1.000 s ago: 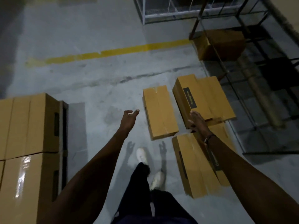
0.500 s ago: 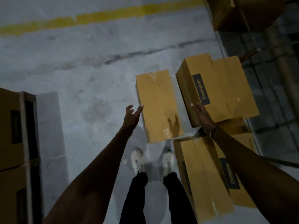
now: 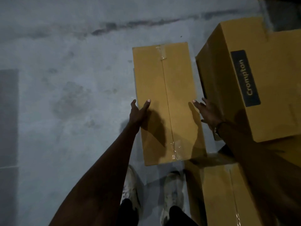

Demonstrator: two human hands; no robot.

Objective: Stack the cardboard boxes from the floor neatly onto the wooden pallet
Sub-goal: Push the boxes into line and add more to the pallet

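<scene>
A long taped cardboard box (image 3: 166, 88) lies flat on the concrete floor in front of my feet. My left hand (image 3: 138, 111) is at its left edge, fingers straight and spread, thumb over the top face. My right hand (image 3: 206, 111) reaches its right edge, fingers extended, in the gap beside a larger box with a dark "Crompton" label (image 3: 254, 75). Neither hand has closed on the box. The wooden pallet is out of view.
The labelled box rests on top of another box at the right. A further cardboard box (image 3: 228, 193) lies at the lower right, close to my right shoe (image 3: 171, 185). Bare concrete floor (image 3: 65, 95) stretches to the left.
I have bent lower and closer to the floor. Both hands came down to the two long sides of the taped box; the stacked boxes at the left left the view.
</scene>
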